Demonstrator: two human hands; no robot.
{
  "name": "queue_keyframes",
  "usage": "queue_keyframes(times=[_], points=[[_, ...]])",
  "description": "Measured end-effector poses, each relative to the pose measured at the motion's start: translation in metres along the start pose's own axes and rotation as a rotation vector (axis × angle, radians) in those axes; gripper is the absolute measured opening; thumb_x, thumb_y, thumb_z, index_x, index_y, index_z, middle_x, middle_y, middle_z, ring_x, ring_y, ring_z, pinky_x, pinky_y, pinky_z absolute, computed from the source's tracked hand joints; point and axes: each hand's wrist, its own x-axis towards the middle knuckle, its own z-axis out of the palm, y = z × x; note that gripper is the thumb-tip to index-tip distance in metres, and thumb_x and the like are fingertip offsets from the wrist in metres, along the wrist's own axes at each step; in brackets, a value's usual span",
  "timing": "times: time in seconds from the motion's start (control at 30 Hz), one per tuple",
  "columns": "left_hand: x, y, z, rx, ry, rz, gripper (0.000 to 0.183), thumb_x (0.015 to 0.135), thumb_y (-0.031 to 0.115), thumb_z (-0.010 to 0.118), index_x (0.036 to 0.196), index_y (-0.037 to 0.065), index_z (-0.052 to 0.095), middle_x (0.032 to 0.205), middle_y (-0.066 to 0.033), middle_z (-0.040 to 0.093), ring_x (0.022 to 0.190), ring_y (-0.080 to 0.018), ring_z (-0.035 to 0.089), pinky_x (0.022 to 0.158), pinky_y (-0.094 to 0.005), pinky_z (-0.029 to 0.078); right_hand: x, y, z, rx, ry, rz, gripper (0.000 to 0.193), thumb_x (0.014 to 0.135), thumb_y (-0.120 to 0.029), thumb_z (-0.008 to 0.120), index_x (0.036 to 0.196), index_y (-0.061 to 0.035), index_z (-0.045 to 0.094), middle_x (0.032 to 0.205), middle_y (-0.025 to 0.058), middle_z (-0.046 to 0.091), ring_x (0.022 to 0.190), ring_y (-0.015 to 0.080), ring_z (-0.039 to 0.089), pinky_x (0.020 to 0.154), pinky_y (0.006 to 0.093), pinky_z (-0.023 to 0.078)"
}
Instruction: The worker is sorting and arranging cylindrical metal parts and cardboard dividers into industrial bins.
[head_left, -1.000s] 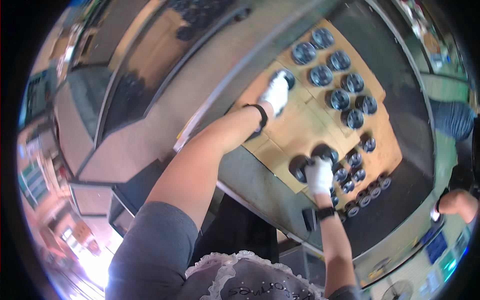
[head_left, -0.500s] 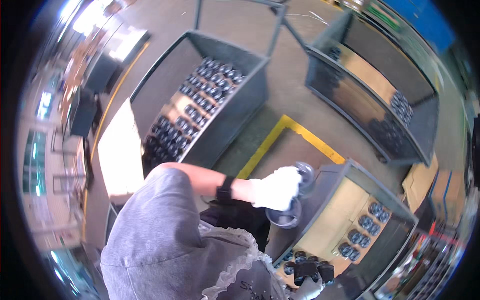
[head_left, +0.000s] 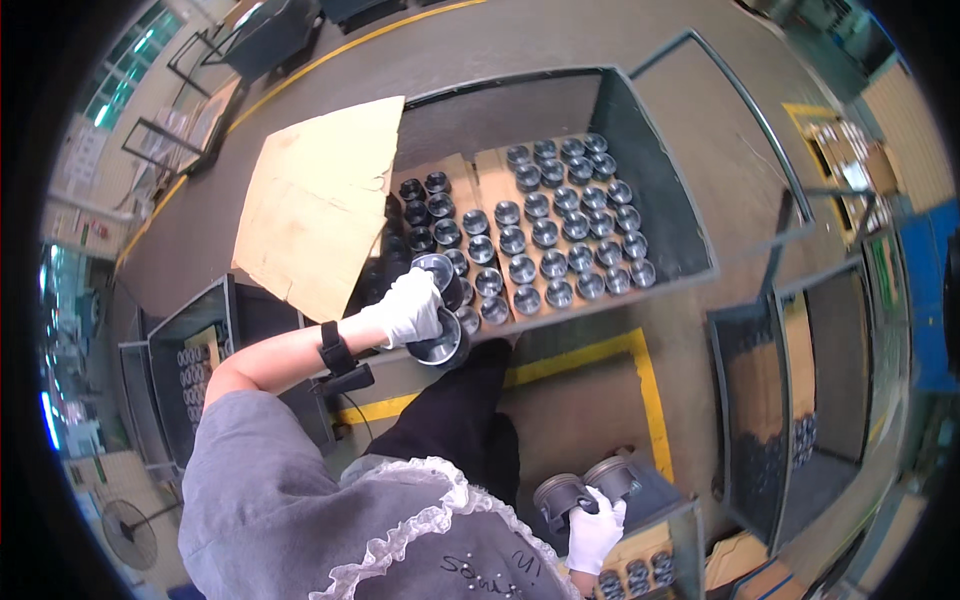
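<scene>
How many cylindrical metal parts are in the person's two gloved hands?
4. In the picture, the left hand holds an upper part and a lower part; the right hand holds a left-side part and a right-side part. Either hand could hide more.

At the worker's point(head_left: 380, 530) twelve o'clock, parts point(head_left: 545, 233) stand in a cart point(head_left: 660, 215), cardboard point(head_left: 320, 190) over its nine-o'clock end; second cart point(head_left: 172, 412) at ten, third cart point(head_left: 742, 440) at three.
</scene>
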Motion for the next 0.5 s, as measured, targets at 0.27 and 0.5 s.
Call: queue_keyframes(times=[0.27,0.5], points=[[0.216,-0.168,0.09,0.14,-0.02,0.059,0.013,0.069,0.009,0.057,0.067,-0.002,0.065,0.07,-0.0236,0.061,0.065,-0.0397,0.06,0.06,-0.0449,0.048,0.193,-0.153,-0.001,-0.207,-0.286,-0.287,0.031,0.062,-0.011,0.073,0.093,-0.0149,0.074,0.105,0.0151,0.062,0.088,0.0336,0.066,0.077,0.0406,0.054],[0.395,-0.247,0.197,0.191,0.18,-0.108,0.014,0.081,0.003,0.051,0.089,0.002,0.063,0.087,-0.0183,0.061,0.08,-0.0317,0.062,0.07,-0.0402,0.049,0.371,-0.276,0.045,-0.385,-0.548,-0.453,0.036,0.055,-0.009,0.073,0.09,-0.0121,0.074,0.107,0.0104,0.062,0.087,0.0301,0.066,0.074,0.0378,0.053]])
